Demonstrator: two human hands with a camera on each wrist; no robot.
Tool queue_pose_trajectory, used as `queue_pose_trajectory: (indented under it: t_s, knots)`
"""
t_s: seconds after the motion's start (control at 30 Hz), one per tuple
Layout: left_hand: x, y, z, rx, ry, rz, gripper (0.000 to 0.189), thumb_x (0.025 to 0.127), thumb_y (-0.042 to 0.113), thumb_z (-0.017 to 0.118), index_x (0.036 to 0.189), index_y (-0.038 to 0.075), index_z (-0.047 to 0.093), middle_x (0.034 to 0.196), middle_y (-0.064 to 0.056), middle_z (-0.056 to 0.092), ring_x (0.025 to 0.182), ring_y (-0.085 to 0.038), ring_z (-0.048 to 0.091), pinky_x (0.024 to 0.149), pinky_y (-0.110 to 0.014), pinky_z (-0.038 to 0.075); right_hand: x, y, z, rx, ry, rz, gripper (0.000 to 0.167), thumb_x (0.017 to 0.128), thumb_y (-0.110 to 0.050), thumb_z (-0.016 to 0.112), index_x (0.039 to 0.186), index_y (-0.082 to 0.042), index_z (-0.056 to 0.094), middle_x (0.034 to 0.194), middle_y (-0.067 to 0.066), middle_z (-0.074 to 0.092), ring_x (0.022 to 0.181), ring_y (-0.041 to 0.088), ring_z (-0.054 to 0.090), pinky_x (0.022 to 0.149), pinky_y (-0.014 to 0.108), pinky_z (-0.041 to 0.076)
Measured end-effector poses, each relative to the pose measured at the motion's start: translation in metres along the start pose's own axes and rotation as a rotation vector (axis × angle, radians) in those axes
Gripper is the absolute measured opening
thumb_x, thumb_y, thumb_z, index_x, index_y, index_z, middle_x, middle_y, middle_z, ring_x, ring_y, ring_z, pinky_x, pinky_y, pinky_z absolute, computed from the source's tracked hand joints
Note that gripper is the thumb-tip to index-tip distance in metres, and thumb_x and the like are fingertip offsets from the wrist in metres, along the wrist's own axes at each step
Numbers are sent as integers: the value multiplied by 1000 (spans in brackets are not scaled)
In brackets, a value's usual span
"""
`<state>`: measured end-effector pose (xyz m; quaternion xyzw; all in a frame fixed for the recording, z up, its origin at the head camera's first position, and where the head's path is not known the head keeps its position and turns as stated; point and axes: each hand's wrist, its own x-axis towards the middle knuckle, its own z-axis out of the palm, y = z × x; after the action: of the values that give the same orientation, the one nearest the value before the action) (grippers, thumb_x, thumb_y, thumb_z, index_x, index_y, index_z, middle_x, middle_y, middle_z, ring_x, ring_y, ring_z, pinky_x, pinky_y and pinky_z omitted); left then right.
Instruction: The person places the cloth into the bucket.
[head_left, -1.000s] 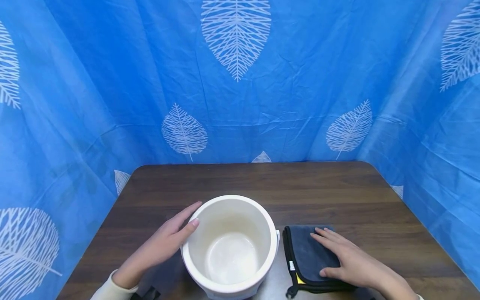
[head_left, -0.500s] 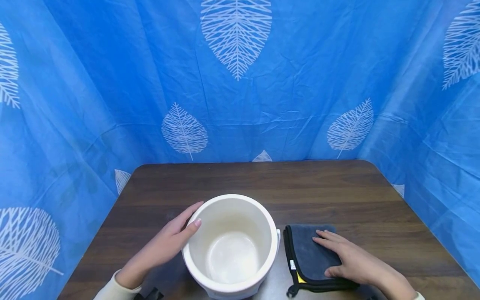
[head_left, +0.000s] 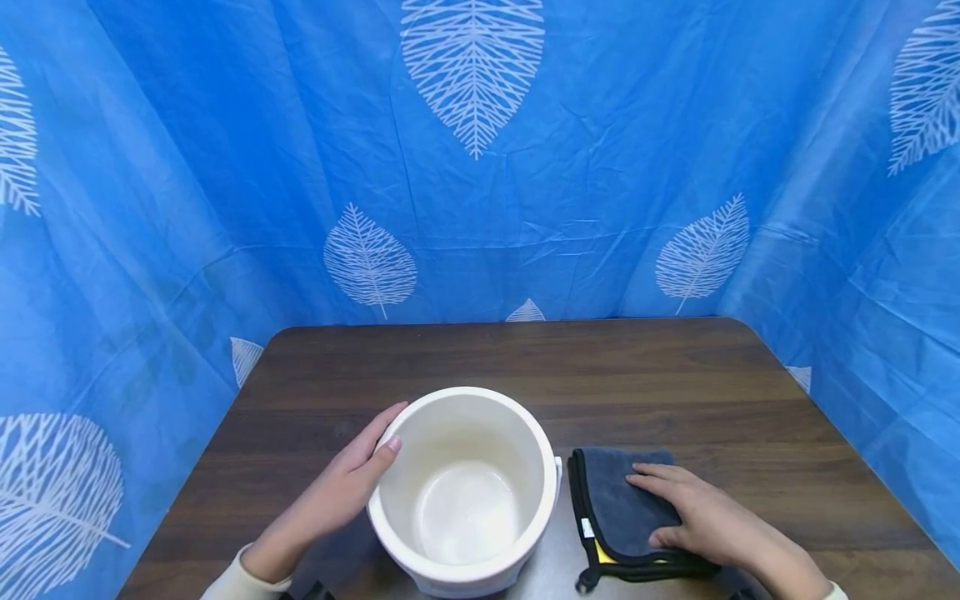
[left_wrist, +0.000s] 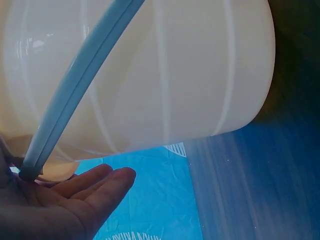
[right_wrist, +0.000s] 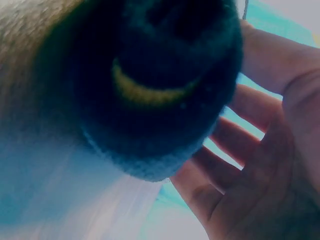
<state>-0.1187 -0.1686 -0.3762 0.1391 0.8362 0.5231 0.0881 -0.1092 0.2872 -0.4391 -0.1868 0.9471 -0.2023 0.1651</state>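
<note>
beyond the fingertips of the left hand (head_left: pixel 345 487) and right hand (head_left: pixel 697 515), a blue leaf-printed curtain (head_left: pixel 592 167) walls three sides; below them spreads a dark wood table (head_left: pixel 480 354). the white bucket (head_left: pixel 465 508), likely light, stiff and slick, best held by its rim, has the left fingers nearly straight outside, thumb over the rim. under the right hand's spread fingers lies a folded grey cloth (head_left: pixel 611 504), probably soft, easily pinched at the edge.
</note>
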Motion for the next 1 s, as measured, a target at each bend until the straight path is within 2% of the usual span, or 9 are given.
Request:
queue_pose_trajectory:
  t_s: [0.17, 0.4, 0.73, 0.83, 1.0]
  knots:
    - [-1, 0, 2, -15, 7, 7, 51, 111, 21, 42, 158, 3, 31, 161, -18, 34, 148, -34, 31, 115, -54, 27, 0, 0, -1, -20, 8, -27, 65, 80, -33, 86, 135, -6, 64, 141, 18, 57, 130, 48, 48, 99, 67, 42]
    - [-1, -1, 3, -21, 14, 16, 51, 111, 21, 41, 157, 2, 32, 161, -18, 33, 148, -33, 30, 115, -53, 26, 1, 2, -1, -50, 30, -59, 53, 82, -23, 85, 131, -9, 68, 131, 14, 65, 123, 45, 56, 95, 64, 46]
    - [-1, -2, 4, -27, 15, 24, 51, 111, 20, 41, 157, 1, 31, 161, -19, 33, 147, -34, 31, 115, -53, 27, 1, 1, -1, -93, 83, -83, 43, 81, -13, 85, 123, -15, 73, 114, 3, 73, 103, 30, 67, 80, 46, 57]
    - [-1, -3, 4, -26, 12, 30, 51, 111, 20, 41, 157, 1, 31, 161, -20, 33, 146, -35, 33, 114, -52, 29, 3, -2, -1, -121, 100, -59, 41, 81, -12, 85, 120, -17, 75, 109, 0, 73, 97, 26, 68, 76, 43, 58]
    - [-1, -4, 4, -15, 23, 32, 50, 111, 19, 41, 157, 1, 32, 160, -20, 35, 143, -35, 37, 112, -51, 33, 8, -11, 1, -176, 98, 29, 36, 81, -10, 85, 115, -19, 77, 103, -2, 73, 93, 23, 69, 76, 45, 58]
